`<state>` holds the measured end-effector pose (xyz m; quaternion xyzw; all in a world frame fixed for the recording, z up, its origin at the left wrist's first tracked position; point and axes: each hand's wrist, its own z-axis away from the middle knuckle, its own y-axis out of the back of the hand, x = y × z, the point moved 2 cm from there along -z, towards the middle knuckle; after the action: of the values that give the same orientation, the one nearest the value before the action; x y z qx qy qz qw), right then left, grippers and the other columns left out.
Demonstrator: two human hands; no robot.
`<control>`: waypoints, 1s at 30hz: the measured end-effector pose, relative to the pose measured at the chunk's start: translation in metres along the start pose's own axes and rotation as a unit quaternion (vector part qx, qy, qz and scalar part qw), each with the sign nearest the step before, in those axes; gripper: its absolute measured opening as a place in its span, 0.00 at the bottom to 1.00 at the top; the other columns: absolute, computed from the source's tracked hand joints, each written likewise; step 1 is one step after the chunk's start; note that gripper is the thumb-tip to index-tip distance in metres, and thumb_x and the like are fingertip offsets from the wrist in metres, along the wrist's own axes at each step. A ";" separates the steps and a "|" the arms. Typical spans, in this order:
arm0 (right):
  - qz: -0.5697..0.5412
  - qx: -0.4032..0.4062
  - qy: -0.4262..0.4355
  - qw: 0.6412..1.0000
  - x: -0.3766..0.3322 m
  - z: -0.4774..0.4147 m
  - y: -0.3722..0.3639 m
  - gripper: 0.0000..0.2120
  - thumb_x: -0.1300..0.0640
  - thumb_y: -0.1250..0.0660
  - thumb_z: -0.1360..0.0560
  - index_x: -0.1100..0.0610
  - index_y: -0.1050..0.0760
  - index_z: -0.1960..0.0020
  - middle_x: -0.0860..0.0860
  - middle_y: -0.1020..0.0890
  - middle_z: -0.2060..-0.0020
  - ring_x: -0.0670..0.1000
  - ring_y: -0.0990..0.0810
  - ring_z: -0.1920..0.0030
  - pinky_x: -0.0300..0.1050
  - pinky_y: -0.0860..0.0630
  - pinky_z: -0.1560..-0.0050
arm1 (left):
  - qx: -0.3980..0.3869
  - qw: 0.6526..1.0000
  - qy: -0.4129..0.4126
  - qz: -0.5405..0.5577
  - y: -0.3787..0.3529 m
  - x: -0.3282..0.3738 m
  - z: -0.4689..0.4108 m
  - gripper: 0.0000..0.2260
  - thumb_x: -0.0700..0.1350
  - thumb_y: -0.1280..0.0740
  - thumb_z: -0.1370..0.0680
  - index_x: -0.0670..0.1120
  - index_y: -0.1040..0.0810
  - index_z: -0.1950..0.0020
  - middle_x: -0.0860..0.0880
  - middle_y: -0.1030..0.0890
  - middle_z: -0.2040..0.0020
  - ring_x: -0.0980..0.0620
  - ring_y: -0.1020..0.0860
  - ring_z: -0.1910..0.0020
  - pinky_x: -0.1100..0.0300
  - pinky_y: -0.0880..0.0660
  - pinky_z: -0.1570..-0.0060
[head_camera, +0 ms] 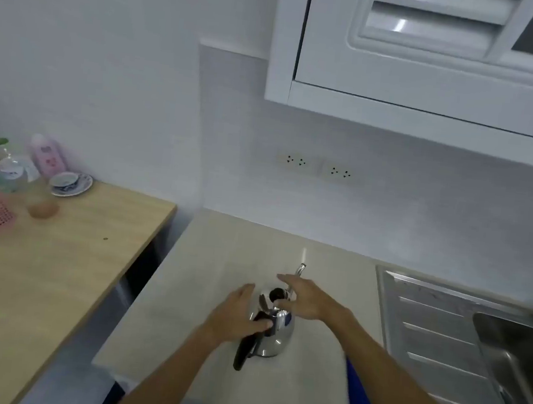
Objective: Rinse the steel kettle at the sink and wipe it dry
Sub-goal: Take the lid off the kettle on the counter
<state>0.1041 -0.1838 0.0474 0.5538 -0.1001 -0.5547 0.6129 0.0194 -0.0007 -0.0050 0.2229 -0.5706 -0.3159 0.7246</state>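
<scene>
A shiny steel kettle (277, 334) with a black handle and a black lid knob stands upright on the pale counter (219, 262). Its thin spout points away from me. My left hand (237, 314) is wrapped around the top of the black handle. My right hand (304, 296) hovers over the lid with fingers spread and holds nothing. A blue cloth (358, 395) lies on the counter just right of the kettle, partly hidden under my right forearm. The steel sink basin (511, 359) is at the far right.
A ribbed steel drainboard (435, 334) lies between the counter and the basin. To the left stands a wooden table (55, 262) with a pink basket, an egg, a cup on a saucer and bottles. A white cabinet hangs overhead, with wall sockets below it.
</scene>
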 end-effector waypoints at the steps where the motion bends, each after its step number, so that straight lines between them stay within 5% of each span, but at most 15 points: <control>1: -0.016 0.004 0.009 1.000 -0.002 -0.002 -0.005 0.34 0.45 0.34 0.22 0.52 0.42 0.21 0.52 0.36 0.23 0.53 0.38 0.24 0.46 0.41 0.25 | 0.006 1.000 0.006 0.015 -0.008 -0.004 -0.001 0.49 0.68 0.29 0.32 0.47 0.45 0.20 0.51 0.39 0.21 0.47 0.41 0.21 0.47 0.38 0.25; 7: -0.094 0.083 -0.002 0.992 -0.006 -0.004 -0.023 0.24 0.50 0.33 0.21 0.55 0.30 0.27 0.53 0.22 0.34 0.52 0.23 0.36 0.36 0.31 0.38 | 0.036 0.996 0.006 0.086 -0.033 -0.007 -0.005 0.39 0.62 0.25 0.36 0.55 0.35 0.29 0.57 0.26 0.36 0.53 0.27 0.35 0.51 0.25 0.37; 11: -0.074 0.120 -0.011 0.990 0.003 -0.006 -0.033 0.25 0.44 0.32 0.24 0.51 0.27 0.30 0.52 0.22 0.38 0.52 0.24 0.37 0.45 0.29 0.35 | 0.053 0.987 -0.034 0.148 -0.037 -0.006 -0.007 0.31 0.55 0.24 0.34 0.57 0.30 0.33 0.58 0.21 0.40 0.58 0.23 0.40 0.51 0.23 0.40; 15: -0.085 0.156 -0.059 0.982 0.009 -0.006 -0.047 0.28 0.33 0.33 0.29 0.47 0.25 0.35 0.48 0.28 0.44 0.47 0.25 0.45 0.43 0.26 0.40 | 0.032 0.984 -0.054 0.168 -0.039 -0.006 -0.006 0.34 0.53 0.20 0.35 0.62 0.32 0.34 0.60 0.22 0.39 0.62 0.23 0.39 0.65 0.26 0.40; 18: -0.152 0.225 -0.071 0.960 0.003 -0.007 -0.065 0.24 0.33 0.34 0.28 0.49 0.25 0.40 0.47 0.24 0.45 0.46 0.23 0.47 0.42 0.25 0.44 | 0.036 0.982 -0.045 0.182 -0.045 -0.013 -0.005 0.42 0.58 0.20 0.36 0.59 0.36 0.26 0.60 0.24 0.33 0.61 0.24 0.35 0.61 0.26 0.35; 23: -0.156 0.330 -0.058 0.929 0.000 -0.009 -0.081 0.23 0.35 0.38 0.25 0.51 0.23 0.41 0.46 0.18 0.47 0.47 0.18 0.49 0.45 0.21 0.48 | 0.072 0.980 -0.072 0.173 -0.043 -0.008 -0.005 0.32 0.52 0.20 0.34 0.58 0.28 0.32 0.58 0.19 0.41 0.58 0.19 0.42 0.53 0.20 0.43; 28: -0.107 0.345 -0.026 0.932 0.001 -0.011 -0.075 0.26 0.36 0.39 0.24 0.55 0.19 0.42 0.49 0.16 0.45 0.50 0.17 0.49 0.47 0.20 0.48 | 0.077 0.979 -0.080 0.172 -0.045 -0.010 -0.006 0.33 0.54 0.20 0.34 0.57 0.29 0.32 0.57 0.19 0.41 0.55 0.19 0.43 0.51 0.20 0.45; 30: -0.134 0.325 -0.036 0.935 0.007 -0.011 -0.068 0.21 0.38 0.38 0.23 0.53 0.18 0.45 0.47 0.15 0.53 0.46 0.17 0.55 0.43 0.21 0.51 | 0.080 0.979 -0.078 0.171 -0.046 -0.012 -0.008 0.35 0.55 0.19 0.35 0.58 0.29 0.31 0.58 0.20 0.40 0.55 0.19 0.42 0.51 0.20 0.45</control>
<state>0.0758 -0.1673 -0.0136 0.7111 -0.2215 -0.5883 0.3151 0.0157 -0.0251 -0.0465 0.1538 -0.6784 -0.1574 0.7010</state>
